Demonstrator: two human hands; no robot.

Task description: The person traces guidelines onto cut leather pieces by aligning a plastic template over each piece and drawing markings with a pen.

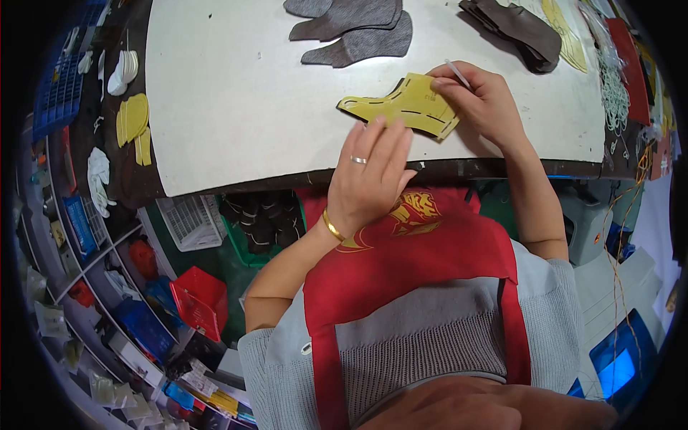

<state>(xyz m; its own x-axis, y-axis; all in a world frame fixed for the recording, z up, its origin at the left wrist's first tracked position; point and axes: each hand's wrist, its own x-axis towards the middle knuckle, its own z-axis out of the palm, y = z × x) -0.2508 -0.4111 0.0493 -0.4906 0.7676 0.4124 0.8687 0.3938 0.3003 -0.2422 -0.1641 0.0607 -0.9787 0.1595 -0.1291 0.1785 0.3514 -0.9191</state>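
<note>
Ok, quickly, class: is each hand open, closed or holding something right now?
Left hand: open, fingers extended at the near edge of the yellow template.
Right hand: closed, holding the template's right end and a thin white stick.

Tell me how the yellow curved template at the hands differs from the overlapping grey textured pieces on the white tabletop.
The yellow curved template carries dark dashed lines; the grey textured pieces show no such lines. The template is gripped by the right hand and appears touched by the left hand; the grey pieces lie untouched. The grey pieces overlap one another, while the template lies apart from them. Both narrow toward the left.
</note>
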